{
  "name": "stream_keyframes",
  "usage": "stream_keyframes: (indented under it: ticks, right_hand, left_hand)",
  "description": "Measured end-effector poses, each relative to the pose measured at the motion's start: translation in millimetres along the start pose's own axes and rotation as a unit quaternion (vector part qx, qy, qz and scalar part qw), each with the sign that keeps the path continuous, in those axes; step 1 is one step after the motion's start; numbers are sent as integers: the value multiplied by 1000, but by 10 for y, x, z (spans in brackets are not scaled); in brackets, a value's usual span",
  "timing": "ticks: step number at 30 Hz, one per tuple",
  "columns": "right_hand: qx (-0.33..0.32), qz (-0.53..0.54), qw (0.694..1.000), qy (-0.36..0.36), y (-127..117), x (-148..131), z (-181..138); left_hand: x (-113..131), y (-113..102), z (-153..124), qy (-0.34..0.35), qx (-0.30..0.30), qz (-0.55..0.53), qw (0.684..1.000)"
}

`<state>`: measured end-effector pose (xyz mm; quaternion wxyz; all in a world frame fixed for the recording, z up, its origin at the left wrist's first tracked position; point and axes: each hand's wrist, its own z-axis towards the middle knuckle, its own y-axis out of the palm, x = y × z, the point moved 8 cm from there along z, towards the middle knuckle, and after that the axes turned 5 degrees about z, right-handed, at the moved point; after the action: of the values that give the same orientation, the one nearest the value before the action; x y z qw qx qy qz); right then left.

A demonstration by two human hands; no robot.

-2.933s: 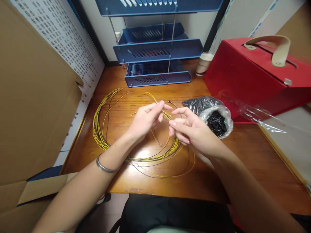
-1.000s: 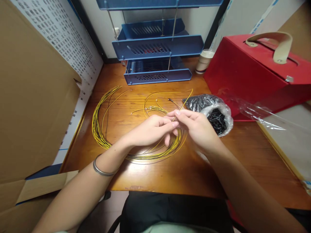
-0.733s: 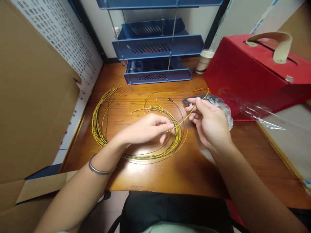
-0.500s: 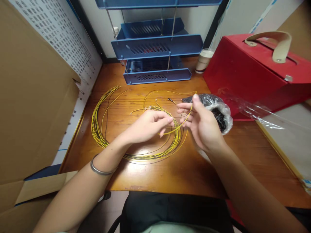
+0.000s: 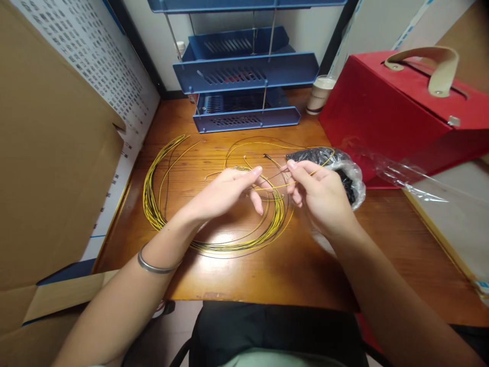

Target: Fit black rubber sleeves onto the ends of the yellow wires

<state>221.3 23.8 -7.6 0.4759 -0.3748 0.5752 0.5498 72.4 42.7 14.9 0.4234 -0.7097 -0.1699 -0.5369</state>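
Both hands hold one thin yellow wire (image 5: pixel 273 187) just above the wooden surface (image 5: pixel 305 265). The left hand (image 5: pixel 225 192) and the right hand (image 5: pixel 324 196) each close a pinching grip on it, and a short stretch spans between them.

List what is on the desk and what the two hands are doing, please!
left hand: pinches one yellow wire at its fingertips
right hand: pinches the same wire, a little apart from the left hand
under the hands: coil of yellow wires lying on the wooden desk
beside the right hand: clear bag of small black parts
back of desk: blue trays, paper cup
right side: red box with a tan handle
left wrist: metal bangle
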Motion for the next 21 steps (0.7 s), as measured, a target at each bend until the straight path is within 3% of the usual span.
stream_keyframes:
  ticks: [8,11,16,21]
  right_hand:
    - [58,55,997,-4,-155,-36,71]
    - [17,77,997,3,-63,-23,50]
    - [-87,28,996,13,160,27,-35]
    - [-79,19,997,-10,159,16,-38]
  left_hand:
    - [12,-118,-7,-8,30,-15,999]
    - [58,-117,-15,19,52,-14,998]
    - [149,-68,-26,84,73,-15,994]
    - [165,-35,-26,109,69,-5,992]
